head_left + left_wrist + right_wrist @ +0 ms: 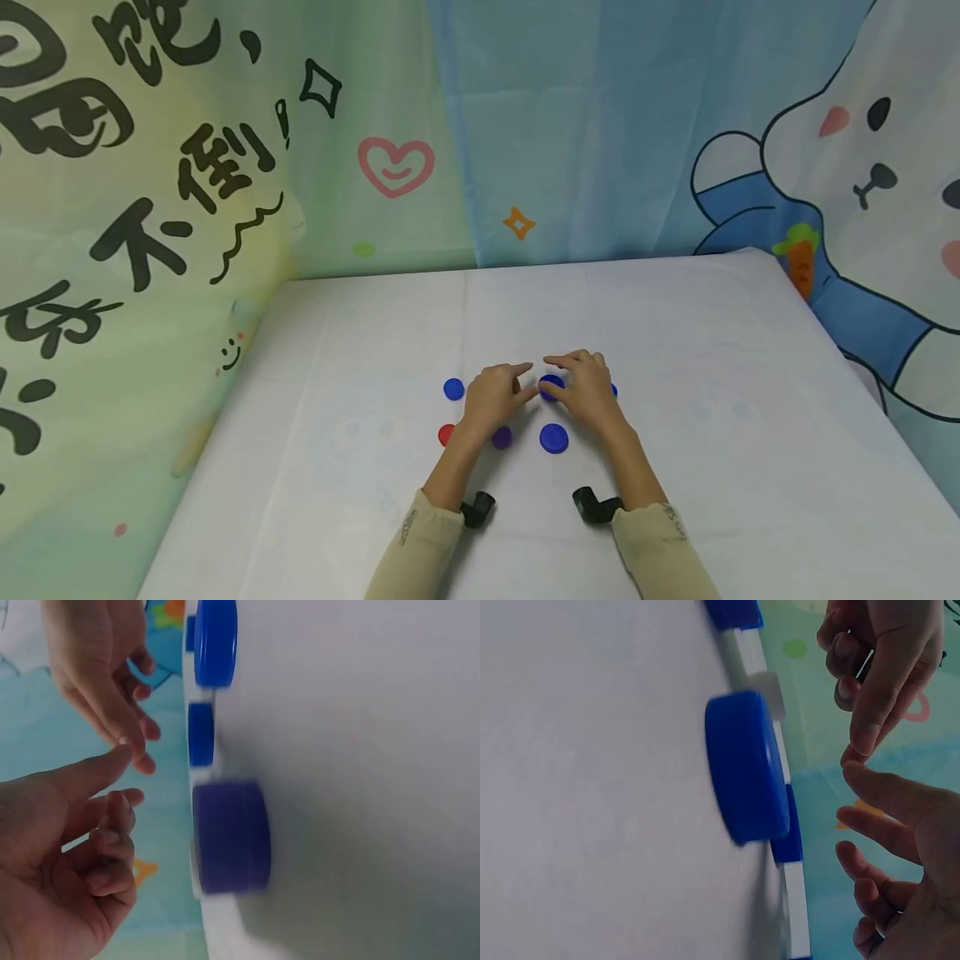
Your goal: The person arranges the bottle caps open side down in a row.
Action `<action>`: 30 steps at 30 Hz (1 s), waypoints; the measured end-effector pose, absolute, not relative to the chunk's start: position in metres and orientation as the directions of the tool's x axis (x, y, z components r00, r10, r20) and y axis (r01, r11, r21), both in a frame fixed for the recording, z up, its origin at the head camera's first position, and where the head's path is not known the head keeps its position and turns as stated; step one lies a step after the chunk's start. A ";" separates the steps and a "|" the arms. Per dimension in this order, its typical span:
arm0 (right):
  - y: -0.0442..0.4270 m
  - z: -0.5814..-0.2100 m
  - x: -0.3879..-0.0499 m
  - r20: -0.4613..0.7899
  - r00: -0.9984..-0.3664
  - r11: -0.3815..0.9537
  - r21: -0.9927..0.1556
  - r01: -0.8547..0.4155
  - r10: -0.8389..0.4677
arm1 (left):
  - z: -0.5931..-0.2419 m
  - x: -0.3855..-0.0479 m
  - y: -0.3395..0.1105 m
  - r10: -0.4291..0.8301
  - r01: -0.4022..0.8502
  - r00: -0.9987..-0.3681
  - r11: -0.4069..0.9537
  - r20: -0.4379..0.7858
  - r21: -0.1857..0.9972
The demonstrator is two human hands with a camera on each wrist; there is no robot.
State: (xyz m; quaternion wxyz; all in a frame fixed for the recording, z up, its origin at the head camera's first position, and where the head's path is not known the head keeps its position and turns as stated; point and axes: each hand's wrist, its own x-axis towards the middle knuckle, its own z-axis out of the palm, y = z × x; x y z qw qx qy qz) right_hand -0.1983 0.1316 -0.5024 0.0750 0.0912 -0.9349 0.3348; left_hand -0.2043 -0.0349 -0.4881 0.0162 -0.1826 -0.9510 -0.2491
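Note:
My left hand [491,398] and right hand [588,387] hover above the table, facing each other with nothing held. Their thumbs come close together; in the left wrist view I cannot tell if they touch. Under the right hand's thumb and index finger shows a blue cap [553,380], partly covered. Nearer me lie a larger blue cap [553,438] and a purple cap [502,437]. A red cap [446,434] peeks out beside the left forearm, and a blue cap [453,389] lies left of that hand. Behind the right hand, another blue cap [615,390] is mostly hidden.
A white cloth covers the table [360,333]. Black wrist mounts [478,509] sit at both cuffs. A printed curtain [585,125] hangs behind the table's far edge. In the right wrist view, a white round piece [769,694] stands behind the large blue cap [746,769].

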 end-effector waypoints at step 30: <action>0.155 -0.481 -0.177 0.274 -0.947 0.679 -0.664 -0.314 -0.170 | -0.475 -0.195 -0.031 0.350 0.420 -0.906 0.664 0.239 0.619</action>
